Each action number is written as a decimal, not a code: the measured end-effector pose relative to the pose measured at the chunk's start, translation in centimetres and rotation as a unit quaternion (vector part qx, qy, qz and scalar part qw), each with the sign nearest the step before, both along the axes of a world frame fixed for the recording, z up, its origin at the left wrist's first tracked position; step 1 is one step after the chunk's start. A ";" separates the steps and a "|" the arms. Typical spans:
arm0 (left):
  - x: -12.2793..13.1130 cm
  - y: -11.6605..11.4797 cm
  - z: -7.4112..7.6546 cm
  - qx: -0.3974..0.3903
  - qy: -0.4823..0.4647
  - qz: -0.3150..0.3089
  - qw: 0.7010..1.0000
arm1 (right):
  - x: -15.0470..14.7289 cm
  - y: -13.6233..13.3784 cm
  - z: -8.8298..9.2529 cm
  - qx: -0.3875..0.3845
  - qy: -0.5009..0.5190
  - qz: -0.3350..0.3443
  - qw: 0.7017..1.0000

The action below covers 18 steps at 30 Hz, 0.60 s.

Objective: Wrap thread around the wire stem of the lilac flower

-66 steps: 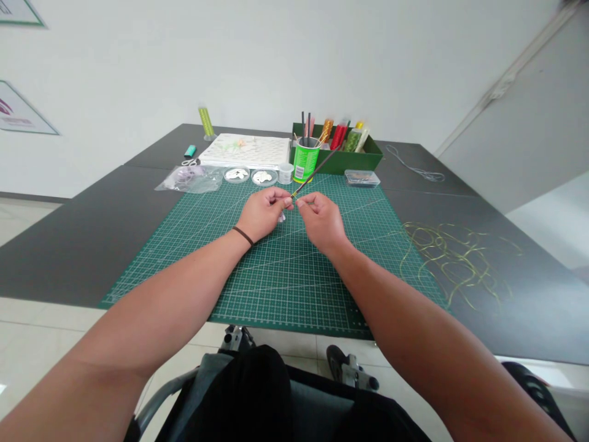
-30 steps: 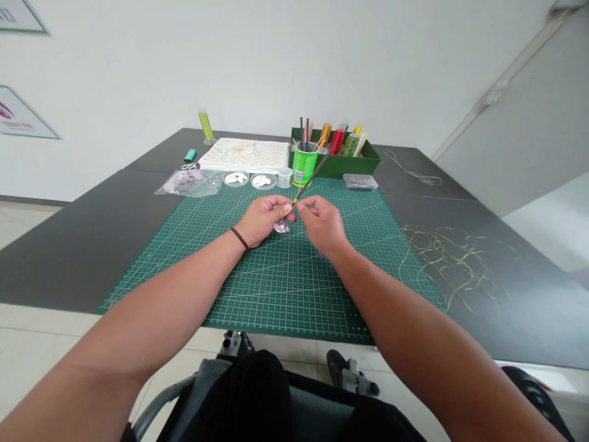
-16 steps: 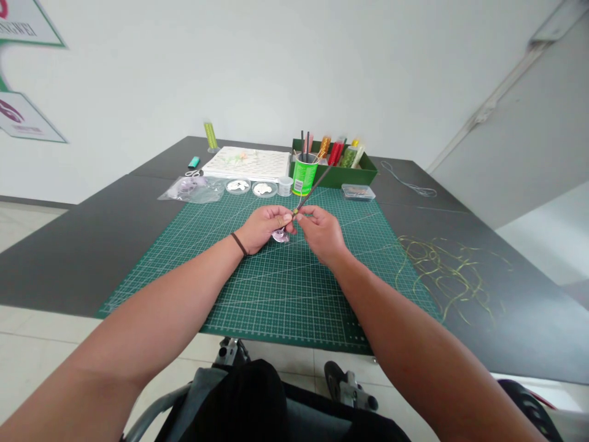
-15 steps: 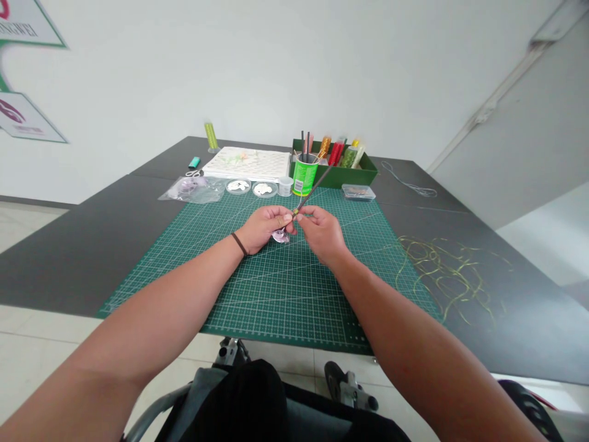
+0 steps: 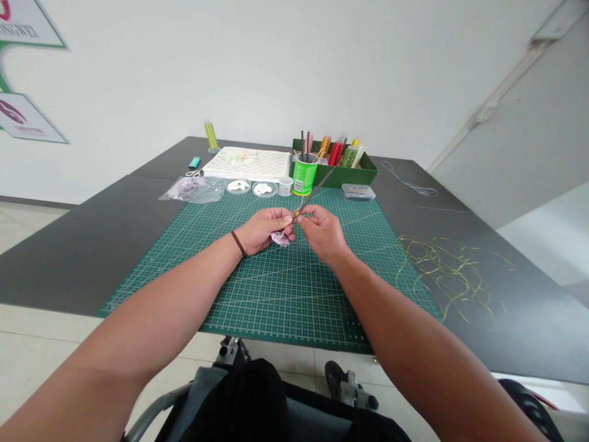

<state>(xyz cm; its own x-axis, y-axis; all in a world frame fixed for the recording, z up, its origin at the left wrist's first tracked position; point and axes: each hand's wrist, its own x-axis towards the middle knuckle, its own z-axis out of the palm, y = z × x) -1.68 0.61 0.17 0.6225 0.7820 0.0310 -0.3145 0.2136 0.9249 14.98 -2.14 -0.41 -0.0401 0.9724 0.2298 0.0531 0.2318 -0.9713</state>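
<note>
Both hands meet over the middle of the green cutting mat point(image 5: 276, 288). My left hand point(image 5: 264, 228) is closed in a pinch on the lower end of a thin dark stick point(image 5: 317, 189) that slants up and to the right. A small pale purple flower-like piece point(image 5: 280, 237) hangs under its fingers. My right hand point(image 5: 322, 232) is closed too, pinching at the same spot on the stick, where a bit of yellow-green thread shows. A fine thread runs from there across the mat to the right.
Behind the hands stand a green can point(image 5: 304, 174) with sticks, a green box point(image 5: 338, 169) of spools, two small dishes point(image 5: 251, 186), a clear bag point(image 5: 193, 189), a white board point(image 5: 248, 162) and a small clear case point(image 5: 358, 192). Loose yellow-green thread point(image 5: 448, 276) tangles at the right.
The view has tipped so the table sits lower in the picture. The purple piece now shows more under my left fingers. Both hands stay pinched at the stick's end.
</note>
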 end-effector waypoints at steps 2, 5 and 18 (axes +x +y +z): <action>0.0 0.0 -0.1 0.000 -0.004 -0.002 1.000 | 0.0 -0.1 0.2 0.004 -0.010 -0.002 1.000; 0.0 0.1 -0.2 0.004 -0.004 -0.002 1.000 | 0.1 -0.3 0.5 0.010 -0.033 -0.009 0.999; 0.0 0.2 0.0 0.014 -0.030 0.034 0.999 | 0.3 -0.6 1.0 0.018 -0.111 -0.044 0.993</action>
